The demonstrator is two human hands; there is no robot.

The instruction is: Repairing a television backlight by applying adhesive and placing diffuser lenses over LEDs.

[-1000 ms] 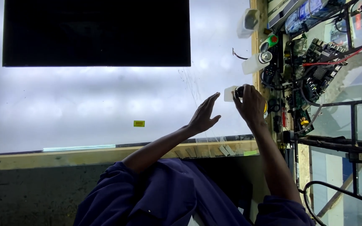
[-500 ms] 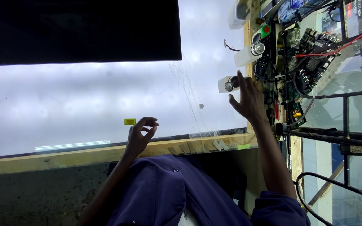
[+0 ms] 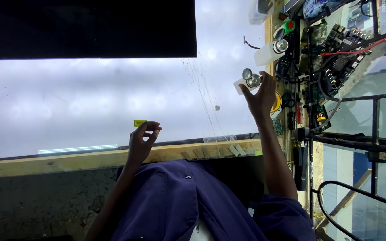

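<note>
A small yellow rectangular label (image 3: pixel 140 122) lies on the pale glossy worktop (image 3: pixel 90 102), just beside the left hand (image 3: pixel 141 143), whose thumb and fingertips are pinched together; whether anything sits between them cannot be made out. The right hand (image 3: pixel 261 97) grips a small white block carrying two shiny metal cylinders (image 3: pixel 248 81), raised near the bench's right edge. Beyond it lies a white bottle with a metal cap (image 3: pixel 271 51). A large dark panel (image 3: pixel 86 27) fills the upper left, cut off by the frame. Circuit boards and cables (image 3: pixel 331 49) crowd the right side, too tangled to sort. A wooden edge strip (image 3: pixel 68 159) borders the worktop.
</note>
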